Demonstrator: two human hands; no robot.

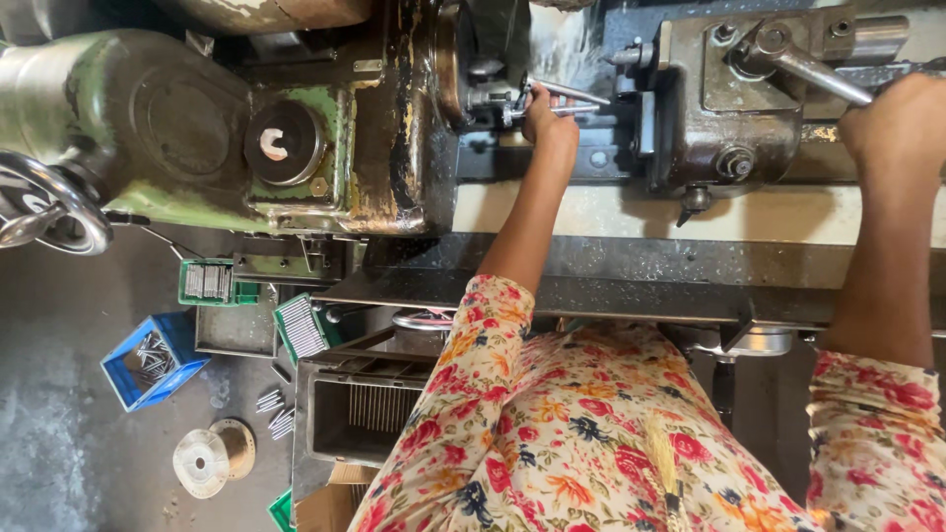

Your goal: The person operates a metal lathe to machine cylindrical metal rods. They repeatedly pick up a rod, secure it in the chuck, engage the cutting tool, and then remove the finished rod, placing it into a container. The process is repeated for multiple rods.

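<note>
- Left hand (548, 116) was pinched narrow around a thin metal rod (576, 96), holding it at the lathe chuck (471, 61); the rod lay level between chuck and tool post (734, 94).
- Right hand (899, 120) was closed over the end of the steel lever (813, 71) on the tool post; we couldn't see the fingers.
- Both our forearms reached across the pale lathe bed (631, 212), which was dusted with metal chips.
- Green headstock (197, 128) had worn, blackened paint; a handwheel (44, 202) sat at its far end.
- Floor (59, 325) was stained grey concrete.
- Blue crate (153, 360) on the floor held loose metal pins.
- Two green trays (212, 283) near the machine base were packed with neat rows of pins.
- Metal bin (360, 409) below the bed held a row of upright pins.
- A few loose pins and a flat metal disc (212, 455) lay on the floor just beside the bin.
</note>
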